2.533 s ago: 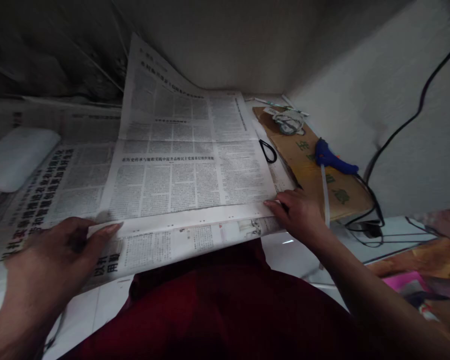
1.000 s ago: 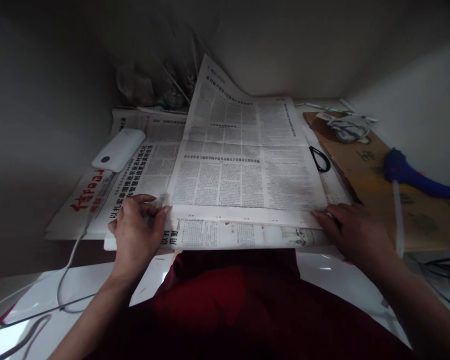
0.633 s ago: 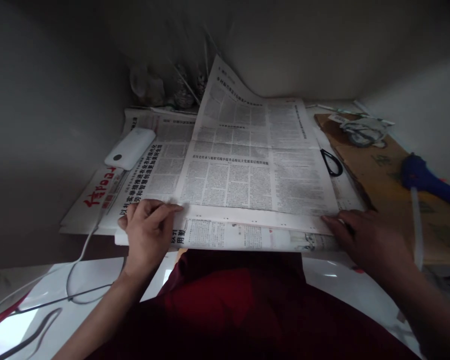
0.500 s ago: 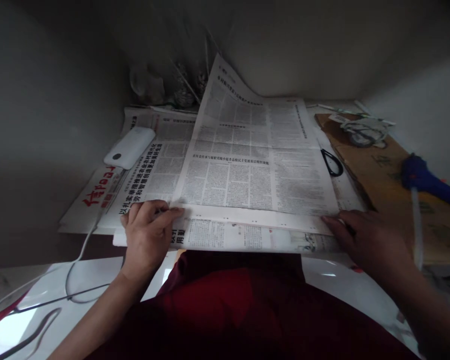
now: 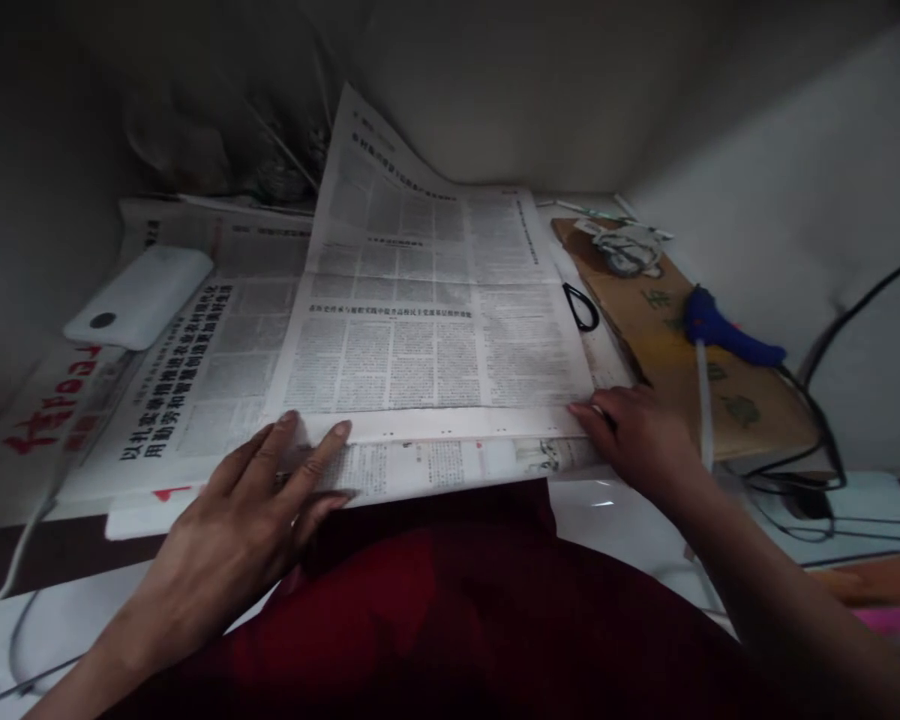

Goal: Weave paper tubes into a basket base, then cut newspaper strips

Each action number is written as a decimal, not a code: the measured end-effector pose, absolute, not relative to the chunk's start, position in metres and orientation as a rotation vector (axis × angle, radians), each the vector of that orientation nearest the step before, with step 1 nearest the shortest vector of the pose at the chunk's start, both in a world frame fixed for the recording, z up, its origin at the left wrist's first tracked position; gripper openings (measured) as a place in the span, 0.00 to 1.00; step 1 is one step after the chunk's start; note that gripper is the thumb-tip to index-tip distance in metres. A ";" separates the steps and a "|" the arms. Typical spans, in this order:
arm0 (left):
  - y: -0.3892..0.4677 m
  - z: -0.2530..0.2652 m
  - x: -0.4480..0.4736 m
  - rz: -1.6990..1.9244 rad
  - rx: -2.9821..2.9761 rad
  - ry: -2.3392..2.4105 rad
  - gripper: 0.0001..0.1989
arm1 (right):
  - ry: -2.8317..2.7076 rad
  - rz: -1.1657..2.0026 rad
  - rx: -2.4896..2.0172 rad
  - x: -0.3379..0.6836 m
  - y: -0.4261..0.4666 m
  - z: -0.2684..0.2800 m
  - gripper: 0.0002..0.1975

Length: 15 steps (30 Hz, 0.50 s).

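A printed newspaper sheet (image 5: 435,340) lies over other newspapers, its far left corner raised. Along its near edge runs a white strip (image 5: 450,422), which looks folded over. My left hand (image 5: 251,500) lies with fingers spread, the fingertips resting on the near left corner of that strip. At the right end of the strip my right hand (image 5: 634,430) is closed, thumb and curled fingers pinching the paper edge. Under the sheet, more newspaper (image 5: 225,310) with large black characters shows on the left. Black scissor-like handle (image 5: 581,307) pokes out beside the sheet's right edge.
On the left newspaper sits a white device (image 5: 139,298) with a cable. A blue glue gun (image 5: 727,330) with a glue stick lies on brown cardboard (image 5: 667,300) at right, near a whitish coil (image 5: 628,250). Black cables (image 5: 817,420) hang at the right. Walls enclose the back.
My left hand has gone from a curled grip on the strip's left corner to spread fingers laid on it. My right hand still pinches the right end. The whole view has shifted right.
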<state>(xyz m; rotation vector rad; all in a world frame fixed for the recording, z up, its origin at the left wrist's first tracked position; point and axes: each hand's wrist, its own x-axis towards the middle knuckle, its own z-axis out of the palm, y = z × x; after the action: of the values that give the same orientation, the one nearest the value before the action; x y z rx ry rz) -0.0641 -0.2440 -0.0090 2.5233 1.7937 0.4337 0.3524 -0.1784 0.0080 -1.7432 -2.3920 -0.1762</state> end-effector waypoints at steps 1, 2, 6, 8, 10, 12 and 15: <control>-0.245 -0.009 -0.061 0.406 2.531 1.804 0.28 | -2.389 -0.167 -1.747 0.352 -0.178 0.008 0.20; -0.246 -0.010 -0.059 0.368 2.569 1.802 0.30 | -2.386 -0.161 -1.751 0.352 -0.178 0.009 0.20; -0.251 -0.014 -0.052 0.265 2.629 1.941 0.36 | -2.379 -0.187 -1.765 0.352 -0.178 0.008 0.20; -0.252 -0.018 -0.049 0.292 2.643 1.952 0.37 | -2.379 -0.188 -1.762 0.352 -0.178 0.008 0.20; -0.251 -0.024 -0.045 0.437 2.682 1.858 0.38 | -2.369 -0.185 -1.767 0.352 -0.179 0.008 0.19; -0.250 -0.031 -0.041 0.585 2.718 1.780 0.40 | -2.361 -0.188 -1.776 0.351 -0.180 0.008 0.19; -0.249 -0.036 -0.038 0.580 2.752 1.818 0.42 | -2.364 -0.196 -1.779 0.350 -0.181 0.008 0.19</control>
<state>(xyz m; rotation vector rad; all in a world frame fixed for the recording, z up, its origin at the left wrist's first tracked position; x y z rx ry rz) -0.0383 -0.2488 -0.0363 2.7518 1.8181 0.5797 0.3504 -0.1805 0.0081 -1.7794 -2.3638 -0.1956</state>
